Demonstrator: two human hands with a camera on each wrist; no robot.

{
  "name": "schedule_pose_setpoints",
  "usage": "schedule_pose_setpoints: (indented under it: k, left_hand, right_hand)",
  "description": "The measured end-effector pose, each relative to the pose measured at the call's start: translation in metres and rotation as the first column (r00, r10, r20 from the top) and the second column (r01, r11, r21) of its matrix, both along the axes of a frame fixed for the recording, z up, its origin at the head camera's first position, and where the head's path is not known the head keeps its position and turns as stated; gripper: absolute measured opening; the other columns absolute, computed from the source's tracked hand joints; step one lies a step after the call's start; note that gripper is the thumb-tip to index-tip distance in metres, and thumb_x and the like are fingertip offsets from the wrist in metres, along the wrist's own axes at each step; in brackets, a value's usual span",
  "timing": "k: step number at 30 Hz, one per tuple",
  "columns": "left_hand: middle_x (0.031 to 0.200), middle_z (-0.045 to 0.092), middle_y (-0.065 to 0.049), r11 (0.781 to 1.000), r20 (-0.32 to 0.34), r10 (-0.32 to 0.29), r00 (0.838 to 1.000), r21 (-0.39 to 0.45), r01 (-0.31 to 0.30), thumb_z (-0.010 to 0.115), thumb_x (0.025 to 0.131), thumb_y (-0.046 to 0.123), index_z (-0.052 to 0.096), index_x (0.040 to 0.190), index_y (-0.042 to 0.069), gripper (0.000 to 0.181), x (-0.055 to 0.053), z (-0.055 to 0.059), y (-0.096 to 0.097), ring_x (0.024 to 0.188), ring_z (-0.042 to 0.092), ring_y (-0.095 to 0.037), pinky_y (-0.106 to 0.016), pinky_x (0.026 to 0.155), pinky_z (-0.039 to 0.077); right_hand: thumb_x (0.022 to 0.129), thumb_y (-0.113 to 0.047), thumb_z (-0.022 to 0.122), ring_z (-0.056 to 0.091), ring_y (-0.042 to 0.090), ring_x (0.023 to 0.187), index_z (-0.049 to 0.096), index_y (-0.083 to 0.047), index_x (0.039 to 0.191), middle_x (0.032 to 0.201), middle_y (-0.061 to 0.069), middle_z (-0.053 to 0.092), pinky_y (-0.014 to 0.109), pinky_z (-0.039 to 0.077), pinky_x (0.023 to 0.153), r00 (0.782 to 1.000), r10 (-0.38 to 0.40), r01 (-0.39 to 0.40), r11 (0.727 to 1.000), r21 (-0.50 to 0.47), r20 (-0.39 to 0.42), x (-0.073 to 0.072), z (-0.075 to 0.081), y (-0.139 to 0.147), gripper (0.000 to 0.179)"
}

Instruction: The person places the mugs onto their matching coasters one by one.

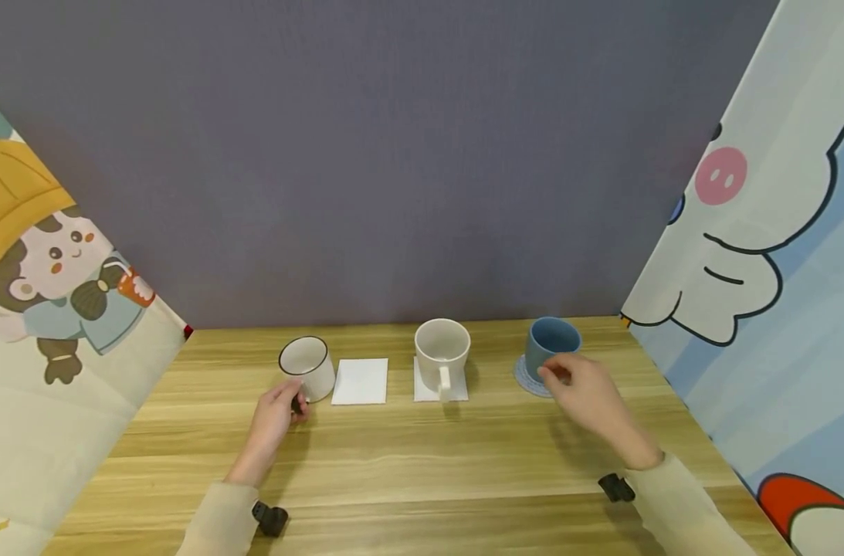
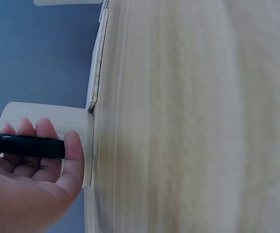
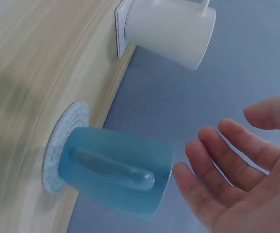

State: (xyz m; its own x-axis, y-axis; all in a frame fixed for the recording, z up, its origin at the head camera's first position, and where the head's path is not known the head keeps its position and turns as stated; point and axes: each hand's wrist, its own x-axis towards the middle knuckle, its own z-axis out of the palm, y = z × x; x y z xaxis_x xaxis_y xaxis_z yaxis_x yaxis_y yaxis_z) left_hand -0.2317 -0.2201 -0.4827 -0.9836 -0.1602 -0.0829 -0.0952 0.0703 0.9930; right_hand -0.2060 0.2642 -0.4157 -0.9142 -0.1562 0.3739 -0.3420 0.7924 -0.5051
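Observation:
At the left, a white mug (image 1: pixel 319 380) with a dark rim stands upright on the table, just left of a white square coaster (image 1: pixel 360 381). My left hand (image 1: pixel 272 421) holds its black handle (image 2: pixel 30 146), fingers curled round it in the left wrist view. Over at the right, a blue mug (image 1: pixel 541 347) stands upright on a round blue-grey coaster (image 1: pixel 526 384). My right hand (image 3: pixel 241 189) hovers by this mug's rim with its fingers loosely spread. In the right wrist view a small gap separates them, and nothing is in the hand.
Between them a white mug (image 1: pixel 441 349) stands on another white square coaster (image 1: pixel 422 392), its handle toward me. A grey panel (image 1: pixel 408 170) rises behind the wooden table (image 1: pixel 422 463). Cartoon-printed cloths border the left and right sides.

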Motion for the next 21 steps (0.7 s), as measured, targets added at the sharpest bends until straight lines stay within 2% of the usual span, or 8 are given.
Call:
schedule_pose_setpoints:
  k: [8, 13, 21]
  left_hand:
    - [0.077, 0.052, -0.003, 1.000, -0.008, 0.006, 1.000, -0.003, -0.006, 0.046, 0.109, 0.023, 0.054, 0.082, 0.001, 0.037, 0.001, 0.001, 0.001, 0.070, 0.058, -0.015, -0.030, 0.069, 0.055]
    - [0.077, 0.052, -0.003, 1.000, -0.006, 0.014, 1.000, -0.016, -0.014, 0.046, 0.109, 0.024, 0.054, 0.081, 0.001, 0.037, 0.001, 0.000, 0.002, 0.071, 0.059, -0.015, -0.030, 0.070, 0.055]
    - [0.078, 0.053, -0.003, 0.999, 0.006, 0.018, 1.000, -0.035, -0.018, 0.046, 0.110, 0.025, 0.055, 0.082, 0.001, 0.038, 0.003, 0.003, 0.002, 0.072, 0.058, -0.016, -0.030, 0.071, 0.055]
  right_hand:
    - [0.099, -0.017, 0.065, 0.067, 0.023, 0.093, 0.073, -0.009, 0.105, 0.102, 0.002, 0.069, 0.047, 0.056, 0.081, 0.997, 0.070, -0.070, 0.998, 0.007, 0.016, 0.000, 0.012, -0.016, 0.012]
    - [0.098, -0.016, 0.067, 0.067, 0.021, 0.094, 0.073, -0.010, 0.104, 0.101, 0.000, 0.068, 0.045, 0.056, 0.082, 0.995, 0.102, -0.101, 0.994, 0.034, -0.008, -0.002, 0.017, -0.027, 0.011]
    - [0.097, -0.021, 0.067, 0.065, 0.021, 0.092, 0.072, -0.011, 0.104, 0.099, -0.001, 0.067, 0.043, 0.054, 0.078, 0.994, 0.100, -0.096, 0.992, 0.082, -0.042, -0.002, 0.020, -0.042, 0.013]
